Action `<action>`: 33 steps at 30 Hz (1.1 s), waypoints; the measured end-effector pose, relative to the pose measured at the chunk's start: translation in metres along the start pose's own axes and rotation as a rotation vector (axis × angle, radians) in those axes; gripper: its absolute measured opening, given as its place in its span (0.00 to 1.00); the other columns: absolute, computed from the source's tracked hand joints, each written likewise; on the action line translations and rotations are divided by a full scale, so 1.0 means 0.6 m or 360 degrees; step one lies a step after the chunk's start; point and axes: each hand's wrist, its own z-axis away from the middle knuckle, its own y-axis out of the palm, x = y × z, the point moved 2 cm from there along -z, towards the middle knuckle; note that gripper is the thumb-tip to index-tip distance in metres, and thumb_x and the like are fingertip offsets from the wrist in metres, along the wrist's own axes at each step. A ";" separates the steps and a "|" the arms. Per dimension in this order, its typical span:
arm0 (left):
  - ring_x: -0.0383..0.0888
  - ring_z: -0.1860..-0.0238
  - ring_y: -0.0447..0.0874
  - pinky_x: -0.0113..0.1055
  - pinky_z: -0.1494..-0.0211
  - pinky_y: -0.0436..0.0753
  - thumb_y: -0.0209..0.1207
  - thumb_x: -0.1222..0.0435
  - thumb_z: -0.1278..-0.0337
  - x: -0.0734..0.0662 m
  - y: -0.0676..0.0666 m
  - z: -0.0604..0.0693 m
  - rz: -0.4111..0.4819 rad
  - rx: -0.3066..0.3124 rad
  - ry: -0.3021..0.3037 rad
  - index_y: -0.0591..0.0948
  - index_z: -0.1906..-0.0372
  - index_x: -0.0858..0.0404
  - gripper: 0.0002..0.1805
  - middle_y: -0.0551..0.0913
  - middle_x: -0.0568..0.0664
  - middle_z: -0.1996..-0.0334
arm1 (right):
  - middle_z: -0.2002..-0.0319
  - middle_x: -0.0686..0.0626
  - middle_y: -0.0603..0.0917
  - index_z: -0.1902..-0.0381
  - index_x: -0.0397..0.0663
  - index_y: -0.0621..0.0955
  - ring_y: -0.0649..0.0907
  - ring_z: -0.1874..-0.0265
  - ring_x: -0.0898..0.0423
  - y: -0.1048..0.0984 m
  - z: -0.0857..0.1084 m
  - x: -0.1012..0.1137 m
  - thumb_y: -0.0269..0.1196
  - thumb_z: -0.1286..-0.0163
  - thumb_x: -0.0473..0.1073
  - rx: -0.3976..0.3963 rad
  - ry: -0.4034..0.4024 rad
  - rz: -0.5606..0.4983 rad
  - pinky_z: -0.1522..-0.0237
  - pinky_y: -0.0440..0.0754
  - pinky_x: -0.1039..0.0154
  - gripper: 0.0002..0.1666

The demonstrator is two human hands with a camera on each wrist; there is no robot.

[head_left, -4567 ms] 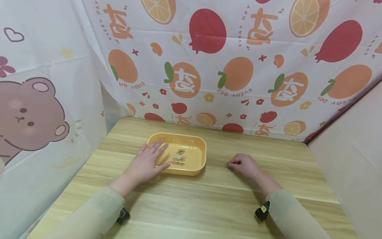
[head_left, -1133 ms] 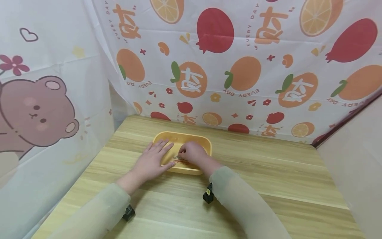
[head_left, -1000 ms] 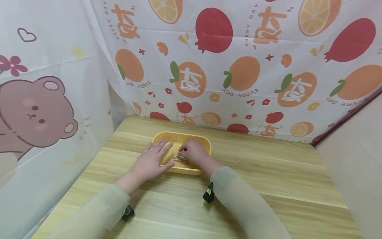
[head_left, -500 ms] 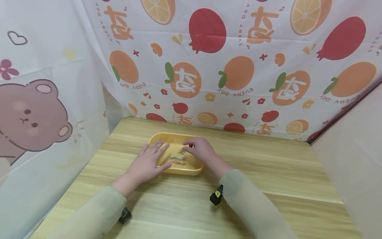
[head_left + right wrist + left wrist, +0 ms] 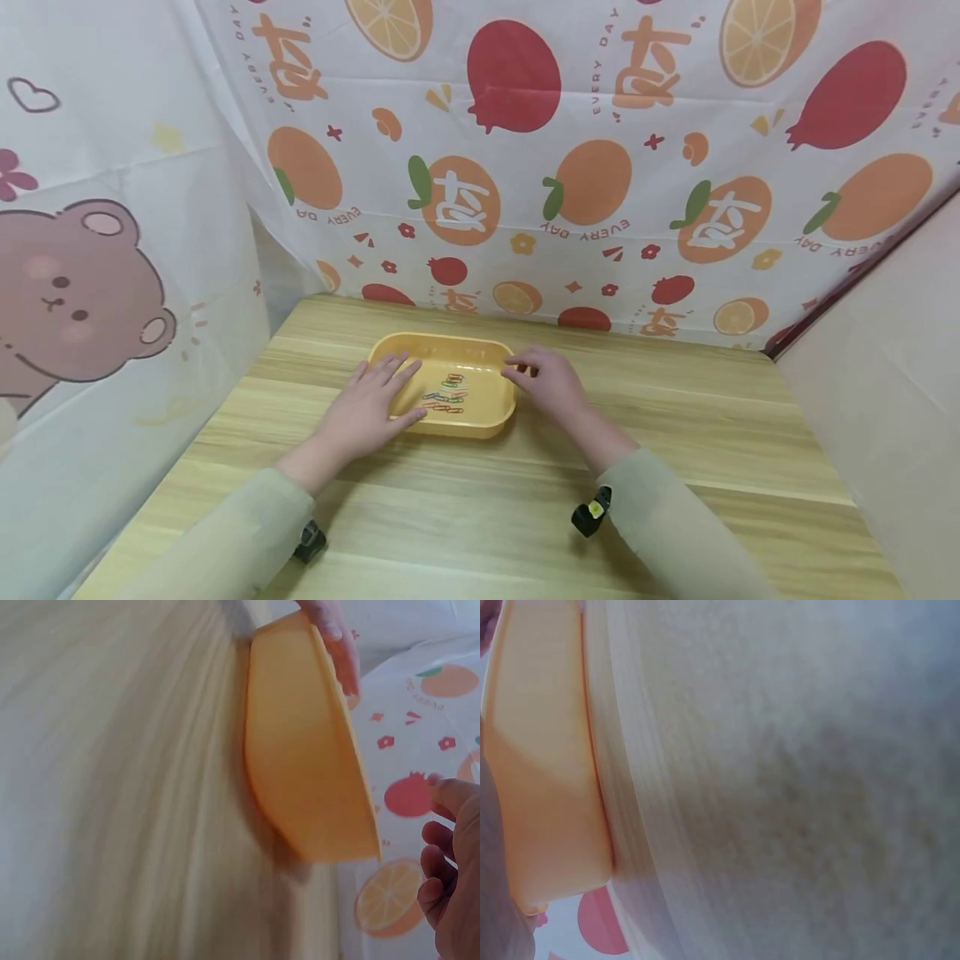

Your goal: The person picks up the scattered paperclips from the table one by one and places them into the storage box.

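Note:
A yellow rectangular tray [image 5: 450, 430] stands on the table, with several coloured paper clips [image 5: 453, 400] lying in its middle. My left hand [image 5: 367, 404] rests across the tray's left side, fingers spread and straight. Just at the right rim, above the table, is my right hand [image 5: 551, 383]; its fingers are loosely bent and nothing shows between them. In the right wrist view the right hand [image 5: 457, 862] is apart from the outer tray wall [image 5: 307, 742]. The left wrist view shows mostly the tray's side [image 5: 547, 750] and blurred wood.
The wood-grain table [image 5: 450, 517] extends around the tray. A fruit-print cloth [image 5: 525, 208] hangs behind it, and a bear-print cloth [image 5: 82, 292] hangs at the left. A plain pale panel [image 5: 885, 375] stands on the right.
Earlier my right hand pinched something small on the table, then was over the clips inside the tray. It has since moved right, out to the rim. My left hand stays on the tray.

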 end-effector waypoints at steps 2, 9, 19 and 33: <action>0.58 0.24 0.52 0.60 0.24 0.45 0.57 0.38 0.39 0.002 -0.003 0.002 0.0000 -0.0005 -0.0014 0.61 0.23 0.54 0.45 0.59 0.55 0.24 | 0.68 0.57 0.81 0.54 0.52 0.89 0.75 0.70 0.57 -0.004 0.008 -0.015 0.69 0.34 0.50 -0.0009 0.0005 -0.0018 0.70 0.75 0.62 0.14; 0.58 0.23 0.51 0.60 0.24 0.45 0.51 0.32 0.38 0.009 -0.003 0.002 -0.0028 0.0004 -0.0024 0.60 0.23 0.53 0.46 0.57 0.54 0.23 | 0.69 0.56 0.81 0.55 0.47 0.89 0.75 0.71 0.58 -0.016 0.056 -0.080 0.70 0.35 0.45 0.0007 0.0110 -0.0047 0.70 0.74 0.64 0.13; 0.58 0.24 0.51 0.61 0.24 0.45 0.54 0.35 0.39 0.010 0.000 0.002 -0.0020 -0.0006 -0.0031 0.60 0.23 0.53 0.46 0.57 0.55 0.23 | 0.67 0.57 0.81 0.55 0.50 0.89 0.75 0.71 0.59 -0.044 0.124 -0.150 0.69 0.33 0.49 0.0068 0.0201 0.0036 0.71 0.75 0.64 0.13; 0.57 0.23 0.51 0.60 0.24 0.46 0.51 0.33 0.39 0.004 0.009 -0.002 -0.0016 -0.0003 -0.0011 0.60 0.23 0.52 0.46 0.58 0.55 0.23 | 0.71 0.62 0.79 0.58 0.51 0.89 0.74 0.74 0.63 -0.064 0.157 -0.173 0.69 0.34 0.48 0.0134 0.0037 0.0181 0.73 0.75 0.68 0.10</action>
